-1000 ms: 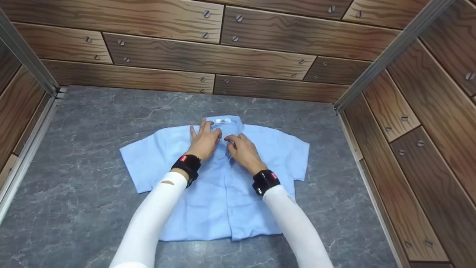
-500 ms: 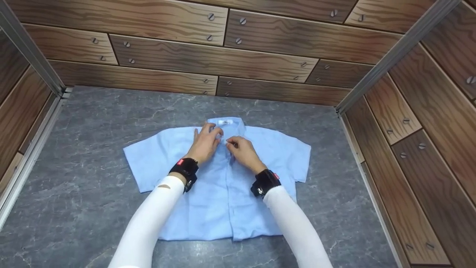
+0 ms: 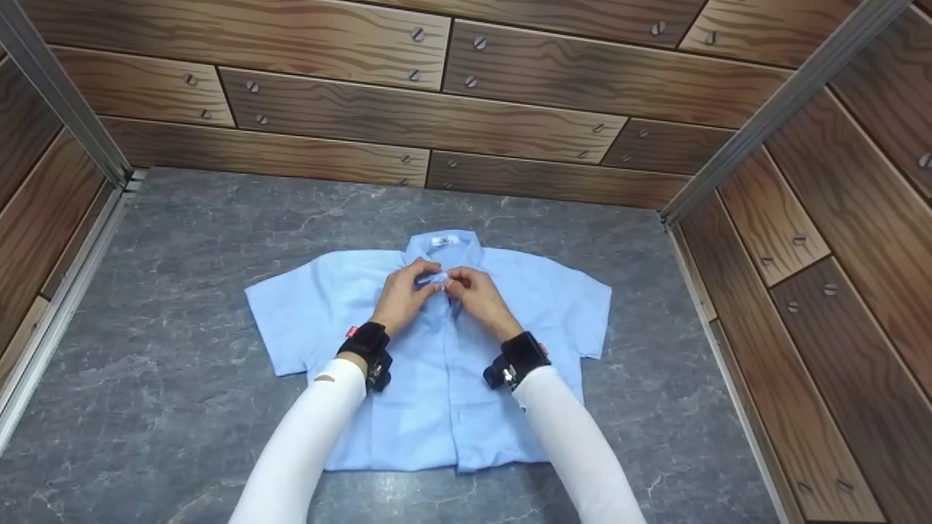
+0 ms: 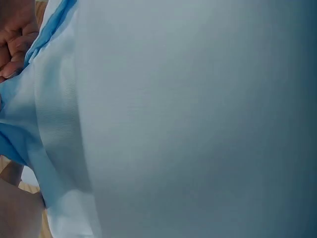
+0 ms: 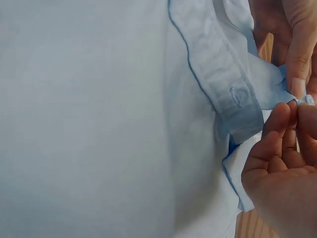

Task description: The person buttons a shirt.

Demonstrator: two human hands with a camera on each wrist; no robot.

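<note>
A light blue short-sleeved shirt [image 3: 408,415] lies spread flat with its collar [image 3: 473,251] at the far end. At the front of the collar, my left hand [image 3: 403,297] pinches the cloth between thumb and fingers. My right hand [image 3: 482,297] meets it from the other side, fingertips pinched on the same spot. Seen from the right wrist, a small pale button [image 5: 310,99] shows right at the fingertips. A stitched buttonhole [image 5: 240,96] is in the front band nearby. Mostly pale shirt cloth [image 4: 188,119] fills the left wrist view.
The shirt rests on a grey marble-patterned surface [image 3: 167,437]. Wood-plank-patterned panels [image 3: 306,94] wall it at the back and both sides, with metal rails [image 3: 772,116] at the corners. Black camera bands [image 3: 526,355] sit on both wrists, above white sleeves.
The left hand has come down from the collar's left side and closed in beside the right hand. The right fingertips have drawn together into a pinch. The shirt stays in place.
</note>
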